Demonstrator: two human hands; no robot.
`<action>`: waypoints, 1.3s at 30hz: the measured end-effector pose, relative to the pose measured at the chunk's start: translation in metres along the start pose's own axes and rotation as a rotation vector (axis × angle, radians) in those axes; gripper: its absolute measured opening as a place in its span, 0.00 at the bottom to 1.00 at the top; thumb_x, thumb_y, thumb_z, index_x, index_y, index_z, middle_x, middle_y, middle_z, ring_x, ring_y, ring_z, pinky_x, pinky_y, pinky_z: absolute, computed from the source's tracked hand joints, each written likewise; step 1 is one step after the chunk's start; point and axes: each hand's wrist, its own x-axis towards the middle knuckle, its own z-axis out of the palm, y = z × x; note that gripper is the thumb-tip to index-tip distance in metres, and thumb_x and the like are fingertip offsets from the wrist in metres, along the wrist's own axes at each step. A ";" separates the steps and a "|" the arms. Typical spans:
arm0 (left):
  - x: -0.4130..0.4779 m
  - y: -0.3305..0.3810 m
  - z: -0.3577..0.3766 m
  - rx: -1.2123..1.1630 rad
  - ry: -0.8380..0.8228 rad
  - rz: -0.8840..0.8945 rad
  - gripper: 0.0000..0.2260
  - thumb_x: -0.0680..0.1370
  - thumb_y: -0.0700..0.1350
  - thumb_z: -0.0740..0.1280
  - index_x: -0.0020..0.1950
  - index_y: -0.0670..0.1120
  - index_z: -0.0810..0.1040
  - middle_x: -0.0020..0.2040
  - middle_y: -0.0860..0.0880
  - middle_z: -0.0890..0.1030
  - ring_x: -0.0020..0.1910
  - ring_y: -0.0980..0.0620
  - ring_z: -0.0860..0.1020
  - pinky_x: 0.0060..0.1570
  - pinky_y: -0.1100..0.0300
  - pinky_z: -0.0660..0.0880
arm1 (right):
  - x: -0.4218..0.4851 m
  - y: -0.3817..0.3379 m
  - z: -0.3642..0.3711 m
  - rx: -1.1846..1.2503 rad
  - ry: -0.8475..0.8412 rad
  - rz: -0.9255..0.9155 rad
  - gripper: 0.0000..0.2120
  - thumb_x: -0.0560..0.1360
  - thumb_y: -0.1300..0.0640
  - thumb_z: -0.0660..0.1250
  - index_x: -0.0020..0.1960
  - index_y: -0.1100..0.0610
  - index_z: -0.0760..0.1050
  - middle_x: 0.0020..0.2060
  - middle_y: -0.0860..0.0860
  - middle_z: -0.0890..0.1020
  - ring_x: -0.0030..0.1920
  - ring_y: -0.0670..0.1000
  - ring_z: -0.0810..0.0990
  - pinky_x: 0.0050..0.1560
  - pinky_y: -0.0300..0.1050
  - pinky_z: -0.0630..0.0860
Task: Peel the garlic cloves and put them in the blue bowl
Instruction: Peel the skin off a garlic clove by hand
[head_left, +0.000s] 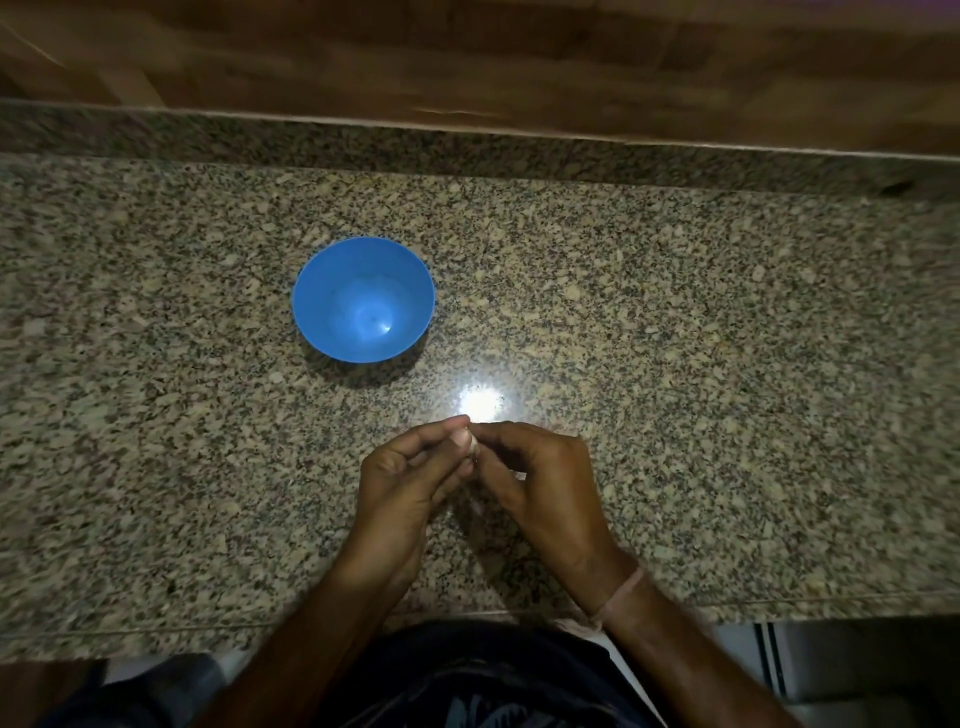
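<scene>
Small pale garlic clove (471, 441) held above the speckled granite counter (727, 338), near the middle of its near half. It is mostly hidden by fingertips, so how much skin is on it cannot be told. Left hand (410, 475) and right hand (540, 473) meet on it, fingers curled, each pinching the clove between thumb and fingertips; the two hands touch at the tips. Round blue plastic bowl (322, 296) sits upright on the counter, farther off and to the left of the hands, well apart from them. Bright glare spot (480, 402) on the counter just beyond the fingertips. Thin pinkish band (623, 592) around the right wrist. Brown wooden panel (467, 52) runs along the counter's far edge. Light dim, edges slightly blurred.
</scene>
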 end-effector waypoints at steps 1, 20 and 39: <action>-0.002 0.000 -0.001 0.013 -0.002 0.006 0.12 0.76 0.41 0.72 0.60 0.43 0.85 0.55 0.42 0.87 0.56 0.48 0.86 0.52 0.63 0.81 | -0.002 -0.001 0.001 -0.030 0.001 -0.006 0.11 0.81 0.54 0.71 0.62 0.50 0.86 0.47 0.45 0.88 0.46 0.44 0.86 0.46 0.50 0.82; -0.003 -0.003 0.001 -0.214 -0.119 -0.059 0.15 0.78 0.40 0.65 0.64 0.40 0.79 0.62 0.39 0.84 0.61 0.46 0.84 0.55 0.62 0.81 | -0.009 -0.012 0.011 0.360 0.171 0.202 0.11 0.74 0.64 0.79 0.52 0.53 0.84 0.48 0.45 0.86 0.49 0.48 0.85 0.50 0.45 0.83; 0.014 0.007 0.014 -0.156 -0.121 -0.010 0.13 0.78 0.38 0.66 0.62 0.40 0.81 0.59 0.36 0.85 0.59 0.43 0.85 0.53 0.61 0.82 | 0.018 -0.008 0.000 0.432 0.127 0.265 0.08 0.73 0.67 0.79 0.48 0.58 0.83 0.41 0.48 0.86 0.41 0.45 0.83 0.46 0.45 0.83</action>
